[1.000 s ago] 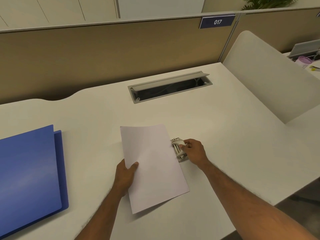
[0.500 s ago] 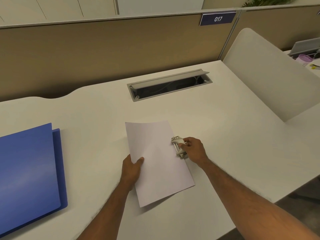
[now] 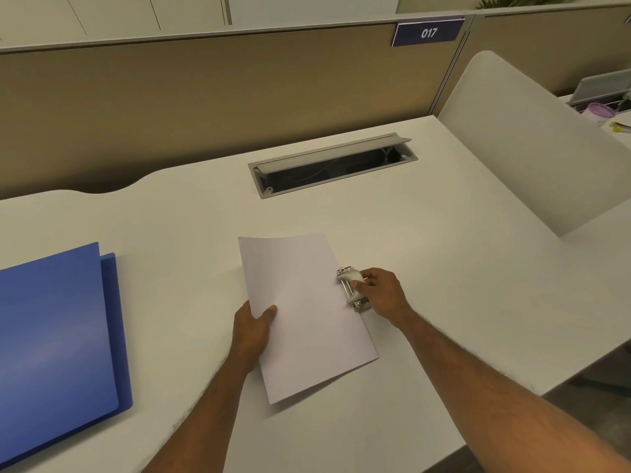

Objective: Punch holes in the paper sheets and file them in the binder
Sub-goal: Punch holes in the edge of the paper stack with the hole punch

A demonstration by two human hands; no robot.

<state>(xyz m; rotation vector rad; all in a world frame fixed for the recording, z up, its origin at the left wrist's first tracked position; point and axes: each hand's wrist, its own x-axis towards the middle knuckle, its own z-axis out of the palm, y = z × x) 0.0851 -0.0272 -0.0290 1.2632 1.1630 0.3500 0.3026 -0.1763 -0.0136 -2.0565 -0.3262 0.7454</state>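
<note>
A white paper sheet (image 3: 304,308) lies in the middle of the white desk (image 3: 444,268). My left hand (image 3: 252,331) pinches its left edge, thumb on top. The sheet's right edge sits in a small silver hole punch (image 3: 350,288). My right hand (image 3: 380,293) grips the punch from the right, thumb on its handle. A shut blue binder (image 3: 54,339) lies flat at the desk's left side, apart from both hands.
An open grey cable tray (image 3: 333,163) is set into the desk behind the paper. A tan partition (image 3: 205,97) with a "017" sign runs along the back. A white curved divider (image 3: 532,148) stands at the right, before the neighbouring desk.
The paper has slid right, its edge now further into the punch, and my left hand moved with it. My right hand stays on the punch.
</note>
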